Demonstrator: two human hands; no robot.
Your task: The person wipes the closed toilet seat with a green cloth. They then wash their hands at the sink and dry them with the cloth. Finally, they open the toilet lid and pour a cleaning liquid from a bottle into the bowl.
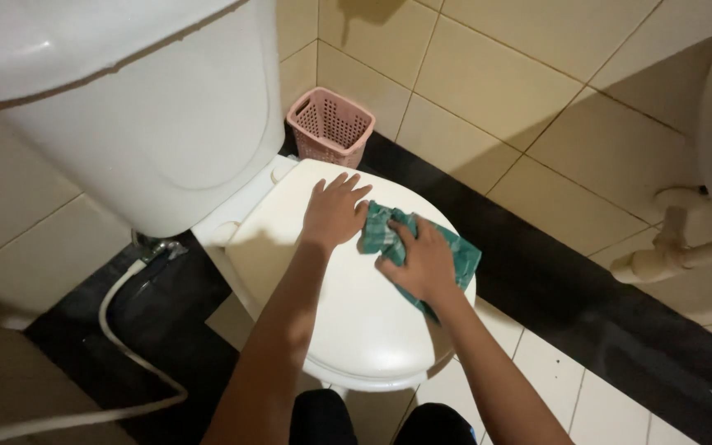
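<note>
A white toilet with its lid (356, 313) down fills the middle of the head view. My left hand (335, 210) lies flat on the lid's far part, fingers spread, holding nothing. My right hand (422, 264) presses a green checked cloth (463, 251) onto the lid's right side, fingers curled over it. The cloth spreads out from under my hand toward the lid's right edge.
The white cistern (150, 124) stands at the upper left. A pink plastic basket (331, 125) sits on the floor by the tiled wall. A white hose (113, 330) runs along the dark floor at left. White drain pipes (673, 247) show at right.
</note>
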